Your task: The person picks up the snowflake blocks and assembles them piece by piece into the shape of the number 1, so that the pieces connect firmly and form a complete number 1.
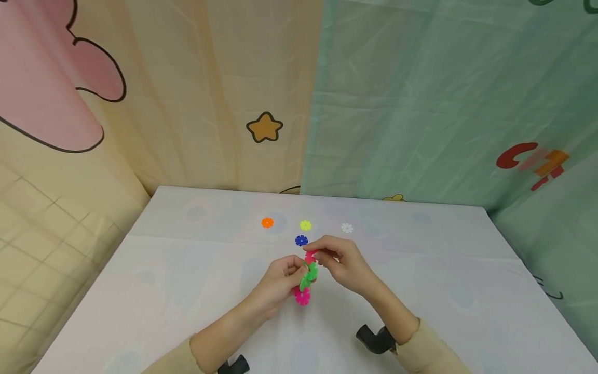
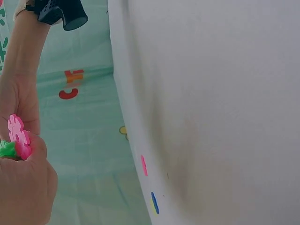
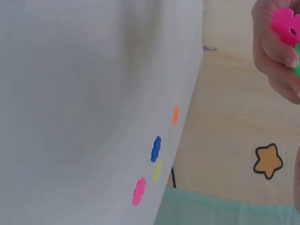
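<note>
In the head view my left hand (image 1: 283, 283) pinches a small chain of notched flower-shaped discs. Green discs (image 1: 308, 276) slot together at its top, and a pink disc (image 1: 302, 297) hangs below. The left wrist view shows the held pink disc (image 2: 19, 137) standing up beside the green edge (image 2: 6, 148). My right hand (image 1: 343, 262) hovers just right of the chain, fingers loosely bent and thumb apart from the index. Between its fingertips and the chain's top a second pink disc (image 1: 310, 257) shows, partly covered; the right wrist view has this disc (image 3: 139, 191) lying on the table.
Beyond the hands, a blue disc (image 1: 301, 240), a yellow disc (image 1: 306, 225), an orange disc (image 1: 267, 223) and a white disc (image 1: 347, 228) lie on the white-covered table (image 1: 196, 280). Printed curtains (image 1: 224, 93) hang behind its far edge. Black wrist mounts (image 1: 376, 340) sit under both forearms.
</note>
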`<state>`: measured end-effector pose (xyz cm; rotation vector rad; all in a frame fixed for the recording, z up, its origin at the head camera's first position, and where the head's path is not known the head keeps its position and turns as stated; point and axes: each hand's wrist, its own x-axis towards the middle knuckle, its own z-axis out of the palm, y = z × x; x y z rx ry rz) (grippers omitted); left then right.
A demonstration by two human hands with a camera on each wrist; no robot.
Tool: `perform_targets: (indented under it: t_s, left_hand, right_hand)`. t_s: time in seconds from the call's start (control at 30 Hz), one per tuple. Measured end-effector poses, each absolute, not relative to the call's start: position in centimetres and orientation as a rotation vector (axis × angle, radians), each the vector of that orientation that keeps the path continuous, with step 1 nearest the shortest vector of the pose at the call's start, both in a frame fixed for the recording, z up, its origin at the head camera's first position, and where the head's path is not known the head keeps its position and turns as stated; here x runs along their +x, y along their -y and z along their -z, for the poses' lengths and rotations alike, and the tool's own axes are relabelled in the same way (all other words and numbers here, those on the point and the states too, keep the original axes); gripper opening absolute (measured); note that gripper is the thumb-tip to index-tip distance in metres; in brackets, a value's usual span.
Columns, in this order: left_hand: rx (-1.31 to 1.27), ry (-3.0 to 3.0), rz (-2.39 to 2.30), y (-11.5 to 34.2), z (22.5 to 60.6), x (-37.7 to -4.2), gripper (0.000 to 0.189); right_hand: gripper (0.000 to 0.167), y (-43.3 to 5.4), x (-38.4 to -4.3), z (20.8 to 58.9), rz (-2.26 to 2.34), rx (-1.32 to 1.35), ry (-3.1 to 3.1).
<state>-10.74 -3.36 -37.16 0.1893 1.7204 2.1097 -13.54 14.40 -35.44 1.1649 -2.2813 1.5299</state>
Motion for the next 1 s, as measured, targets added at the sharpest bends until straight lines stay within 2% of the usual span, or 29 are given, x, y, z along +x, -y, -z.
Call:
perform_targets:
  t_s: [0.6,1.0]
  left_hand:
    - [0.160,-1.693,-2.125,3.5,37.6,-10.5,0.013]
    - [0.188,-1.729,-2.041,3.9,37.9,-10.9,0.017]
  right_hand:
    - [0.017,-14.6,-13.0,37.4,-1.829,1.020,2.311]
    - [0.019,-15.5,-13.3,38.1,-1.822,0.842,2.453]
